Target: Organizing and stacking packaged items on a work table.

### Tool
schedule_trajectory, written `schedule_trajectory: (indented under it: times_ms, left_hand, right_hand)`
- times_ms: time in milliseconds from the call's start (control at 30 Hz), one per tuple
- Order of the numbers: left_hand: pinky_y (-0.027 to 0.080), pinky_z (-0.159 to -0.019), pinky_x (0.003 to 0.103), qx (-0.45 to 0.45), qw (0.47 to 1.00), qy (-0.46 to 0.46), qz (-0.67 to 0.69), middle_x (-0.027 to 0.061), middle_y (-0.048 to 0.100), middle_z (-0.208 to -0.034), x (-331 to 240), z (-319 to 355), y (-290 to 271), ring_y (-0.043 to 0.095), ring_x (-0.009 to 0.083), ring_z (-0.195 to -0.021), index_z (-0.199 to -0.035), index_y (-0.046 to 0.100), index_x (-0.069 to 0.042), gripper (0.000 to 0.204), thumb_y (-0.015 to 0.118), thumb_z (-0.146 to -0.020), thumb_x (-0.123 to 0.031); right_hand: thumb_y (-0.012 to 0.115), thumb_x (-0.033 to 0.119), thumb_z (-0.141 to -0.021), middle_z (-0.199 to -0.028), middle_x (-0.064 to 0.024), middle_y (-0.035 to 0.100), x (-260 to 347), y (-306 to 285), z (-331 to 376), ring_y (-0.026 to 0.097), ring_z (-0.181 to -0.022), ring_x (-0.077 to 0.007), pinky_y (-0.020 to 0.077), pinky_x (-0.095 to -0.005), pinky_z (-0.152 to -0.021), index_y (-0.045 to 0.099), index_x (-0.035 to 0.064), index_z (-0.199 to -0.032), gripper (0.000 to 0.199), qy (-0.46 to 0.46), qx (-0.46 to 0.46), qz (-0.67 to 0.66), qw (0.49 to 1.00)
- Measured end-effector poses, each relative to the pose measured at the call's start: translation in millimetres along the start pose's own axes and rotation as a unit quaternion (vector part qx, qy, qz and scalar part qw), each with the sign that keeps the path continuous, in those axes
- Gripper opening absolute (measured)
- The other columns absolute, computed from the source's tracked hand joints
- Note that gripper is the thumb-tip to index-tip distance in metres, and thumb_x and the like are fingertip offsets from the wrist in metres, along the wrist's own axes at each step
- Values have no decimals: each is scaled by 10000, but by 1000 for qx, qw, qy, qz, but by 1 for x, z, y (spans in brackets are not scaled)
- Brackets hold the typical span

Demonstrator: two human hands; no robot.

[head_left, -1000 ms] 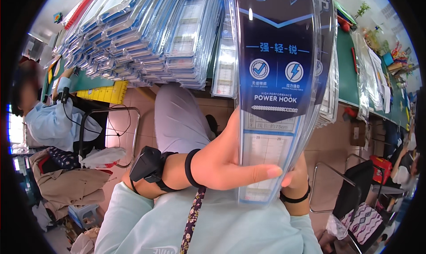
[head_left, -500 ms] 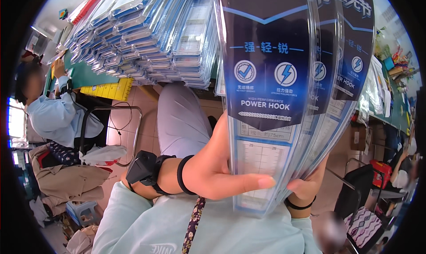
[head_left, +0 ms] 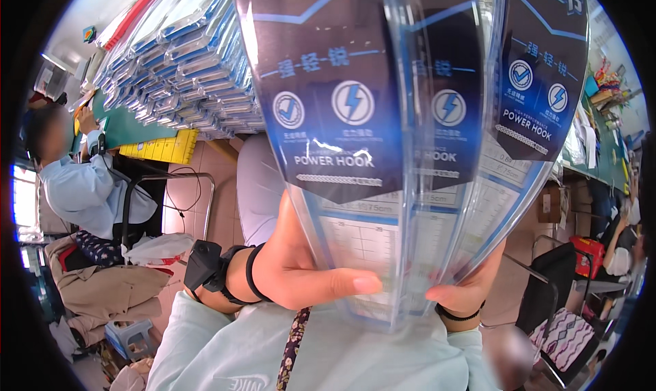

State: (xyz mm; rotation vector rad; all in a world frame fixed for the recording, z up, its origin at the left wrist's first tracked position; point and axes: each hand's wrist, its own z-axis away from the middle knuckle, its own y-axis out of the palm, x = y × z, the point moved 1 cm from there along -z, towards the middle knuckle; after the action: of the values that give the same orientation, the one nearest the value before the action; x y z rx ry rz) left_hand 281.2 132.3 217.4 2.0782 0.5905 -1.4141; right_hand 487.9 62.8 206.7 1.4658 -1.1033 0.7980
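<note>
Several long, flat clear plastic packages with dark blue printed header cards stand fanned out in front of me, upper ends spread apart and lower ends close together. My left hand grips the front package near its lower end, its thumb lying across the face and its fingers hidden behind. On the other side, my right hand closes round the lower part of the rightmost packages, with its thumb showing in front. A large pile of similar clear packages lies on the green table beyond, at the upper left.
A yellow tray-like piece sits at the table edge. At the left, a person in light blue works at the table near a metal-framed chair. A dark chair, a red bag and a cardboard box are at the right.
The packages have spread into a wider fan, the front one tilting and moving left with my left hand. My right hand stays at about the same place.
</note>
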Motion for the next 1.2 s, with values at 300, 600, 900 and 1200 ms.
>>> schedule_trajectory:
  times_ms: [300, 600, 900, 1200]
  left_hand:
    - [276, -1030, 359, -90, 991, -78, 56, 117, 308, -1342, 4, -16, 8, 317, 200, -1244, -1409, 42, 0, 879, 657, -781, 0]
    - [287, -1034, 333, -128, 990, -43, 49, 104, 336, -1330, 64, -52, -8, 354, 176, -1219, -1422, 113, -16, 777, 604, -826, -103]
    - [197, -1078, 327, -173, 980, -16, -95, 150, 286, -1379, 94, -63, -50, 251, 210, -1301, -1410, 181, 13, 553, 411, -965, -222]
    - [307, -1019, 328, -314, 934, -168, 43, 197, 379, -1276, 101, -23, -55, 371, 221, -1201, -1325, 245, 91, 714, 617, -869, -312]
  right_hand:
    - [736, 33, -642, -1298, -147, 409, -8, -1, -10, 434, -1185, -253, 356, -384, -980, 207, -14, -1368, 900, 84, 18, 28, 996]
    - [659, 333, -832, -1360, -141, 347, -63, 3, -53, 351, -1253, -220, 292, -351, -1031, 163, -30, -1408, 842, 77, 45, 24, 996]
    - [538, 114, -870, -1182, -106, 516, -83, 21, -102, 536, -1046, -177, 446, -293, -867, 337, 21, -1341, 520, 196, -5, -165, 967]
    - [547, 119, -854, -1047, -92, 546, -144, 21, -168, 558, -906, -161, 471, -284, -770, 376, 14, -1276, 467, 166, 4, -141, 976]
